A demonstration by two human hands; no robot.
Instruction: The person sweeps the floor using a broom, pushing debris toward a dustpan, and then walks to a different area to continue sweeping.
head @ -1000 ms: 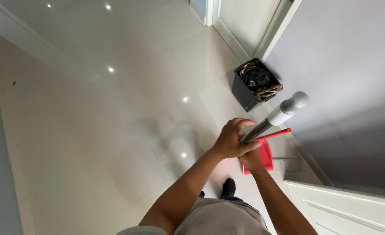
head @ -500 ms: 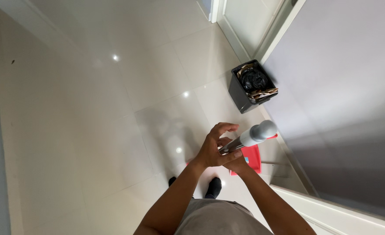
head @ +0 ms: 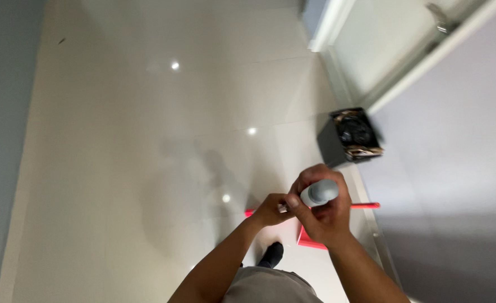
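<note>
1. Both hands grip one grey pole handle (head: 318,192): the right hand (head: 325,213) is wrapped tight round its capped top, and the left hand (head: 271,209) is clenched on the shaft just below.
2. Head view: the handle stands over a red mop head (head: 315,238) on the glossy tiled floor (head: 147,140).
3. Near the wall stands a black bin (head: 349,137); a dark shoe (head: 271,255) shows below.

Bare forearms without sleeves, bare left hand (head: 271,209) and right hand (head: 322,212); grey garment (head: 265,285); dark shoe (head: 272,255)
</note>
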